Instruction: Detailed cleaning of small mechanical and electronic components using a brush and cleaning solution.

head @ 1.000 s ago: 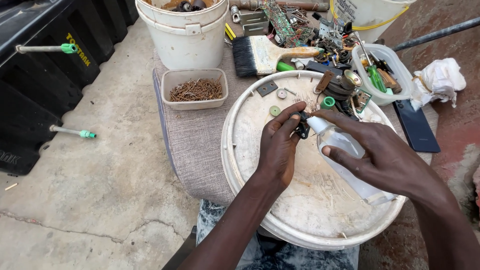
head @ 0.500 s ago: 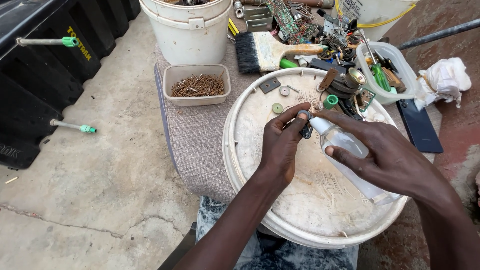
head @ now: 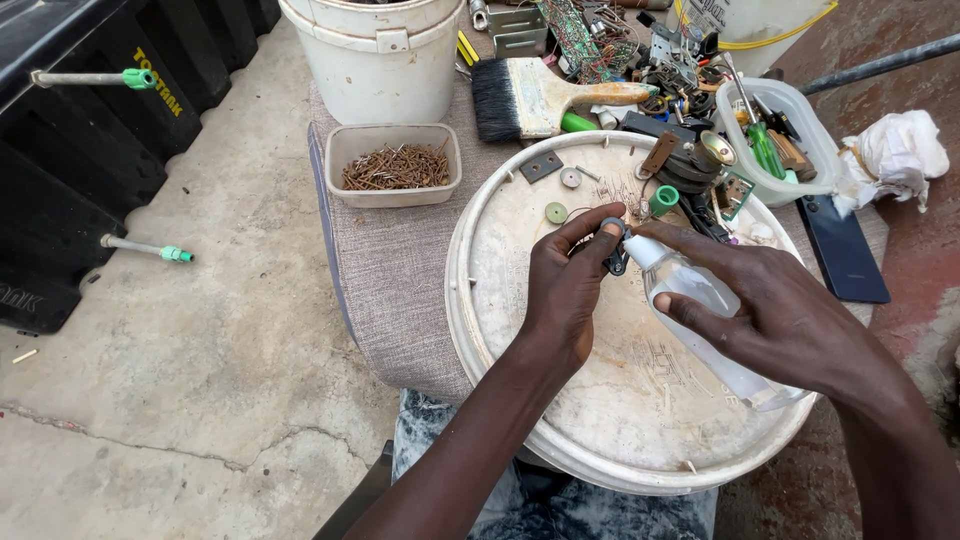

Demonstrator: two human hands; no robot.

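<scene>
Pinching a small dark part [head: 614, 248] between thumb and forefinger: left hand [head: 565, 290], closed on it above the round white lid [head: 520, 330] that serves as a work surface. Gripping a clear plastic bottle [head: 700, 320] at 3 o'clock of the part: right hand [head: 790, 320], fingers wrapped around the body, forefinger laid along the neck, nozzle tip touching or just beside the part. Bottle tilted, base toward 5 o'clock, near the lid's rim.

On the lid at 11 o'clock of the part, a small green disc [head: 556, 212], a pale washer [head: 571, 178] and a flat grey plate [head: 541, 166]. At 1 o'clock, a green cap [head: 664, 199] and a heap of dark metal parts [head: 690, 165]. Further out at 12 o'clock, a wide paintbrush [head: 545, 98] lying on its side, with circuit boards and scrap behind it. At 10 o'clock, a beige tray of rusty nails [head: 397, 165] on grey fabric [head: 400, 290], and beyond it a white bucket [head: 375, 55]. At 2 o'clock, a clear tub of tools [head: 765, 140], then a crumpled white cloth [head: 895, 155] and a dark phone [head: 843, 250]. At 9 o'clock, well apart, bare concrete floor [head: 180, 400] and a black tank [head: 70, 150].
</scene>
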